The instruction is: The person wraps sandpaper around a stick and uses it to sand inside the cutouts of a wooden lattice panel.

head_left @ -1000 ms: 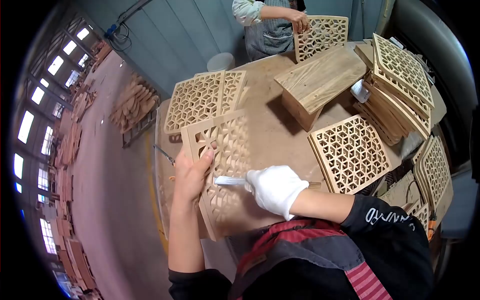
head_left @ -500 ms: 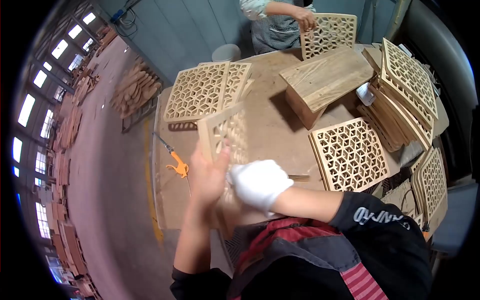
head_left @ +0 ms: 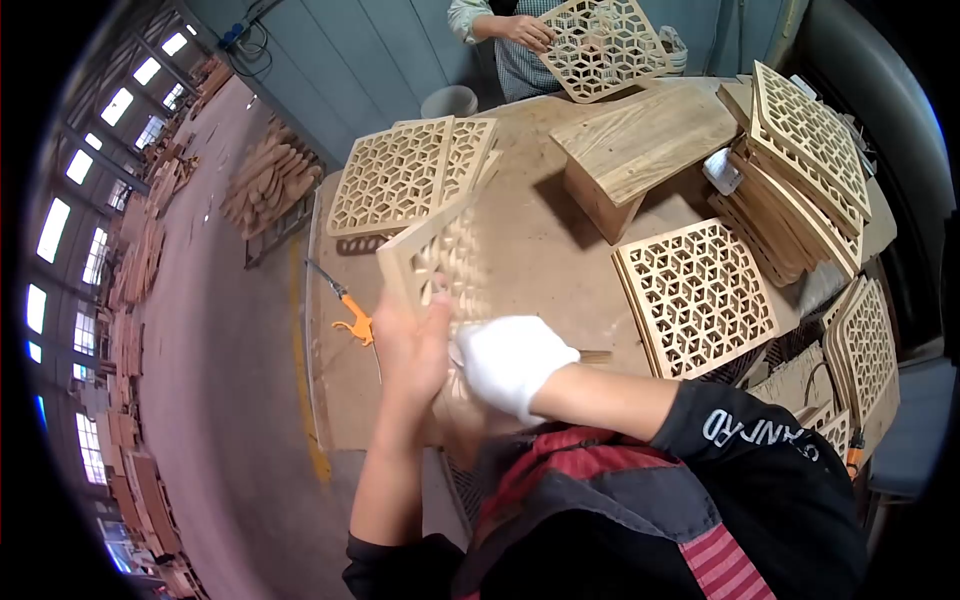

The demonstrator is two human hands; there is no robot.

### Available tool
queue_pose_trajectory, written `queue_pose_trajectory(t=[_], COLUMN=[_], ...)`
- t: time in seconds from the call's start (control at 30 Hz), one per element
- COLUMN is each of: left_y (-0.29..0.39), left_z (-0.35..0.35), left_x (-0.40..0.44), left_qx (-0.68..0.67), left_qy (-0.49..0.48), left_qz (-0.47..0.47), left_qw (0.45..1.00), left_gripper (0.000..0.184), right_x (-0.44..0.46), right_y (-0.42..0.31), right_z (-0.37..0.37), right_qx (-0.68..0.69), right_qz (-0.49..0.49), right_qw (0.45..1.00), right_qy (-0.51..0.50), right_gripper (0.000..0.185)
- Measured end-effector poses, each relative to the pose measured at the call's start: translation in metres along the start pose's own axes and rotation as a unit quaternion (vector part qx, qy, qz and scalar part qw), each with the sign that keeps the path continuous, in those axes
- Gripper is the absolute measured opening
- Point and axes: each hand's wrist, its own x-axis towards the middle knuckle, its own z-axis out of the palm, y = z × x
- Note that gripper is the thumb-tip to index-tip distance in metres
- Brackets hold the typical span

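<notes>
A pale wooden lattice panel [head_left: 445, 255] with cut-out geometric holes stands tilted on its edge in front of me, blurred by motion. My left hand [head_left: 415, 335], bare, is closed round its left edge with the thumb on the lattice face. Against the panel's near face is my right hand [head_left: 515, 365] in a white glove, its fingers curled. Whatever those fingers hold, if anything, is hidden. Just right of the glove, a thin brown strip [head_left: 595, 357] shows at table level, partly covered by the hand.
Lattice panels lie in stacks at back left [head_left: 395, 180], on the right [head_left: 700, 295] and far right [head_left: 815, 150]. A wooden bench-like block [head_left: 645, 140] stands on the table [head_left: 530, 240]. An orange air blow gun [head_left: 352, 318] lies at left. Across the table, a co-worker's hand [head_left: 528, 33] holds another panel.
My panel has shifted slightly left and tilted a little more, both hands still at it. The co-worker's panel has moved left and turned to a slant. My view has shifted slightly.
</notes>
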Motion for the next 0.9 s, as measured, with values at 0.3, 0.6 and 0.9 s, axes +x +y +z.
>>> queue_pose_trajectory(t=[0.3,0.6,0.9], left_y=[0.003,0.005,0.005], left_z=[0.004,0.011,0.017], left_x=[-0.017,-0.021,-0.021], left_qx=[0.028,0.049,0.03], left_qy=[-0.009,-0.008,-0.017], left_qz=[0.029,0.041,0.052], left_qw=[0.999,0.998,0.998], left_gripper=[0.026,0.027,0.032], right_x=[0.003,0.001,0.002], right_y=[0.002,0.006,0.012], right_z=[0.004,0.002,-0.002], right_qx=[0.008,0.035,0.027], right_qz=[-0.042,-0.016,-0.04], right_qw=[0.999,0.997,0.998], right_qy=[-0.031,-0.061,-0.045], right_gripper=[0.026,0.025,0.029])
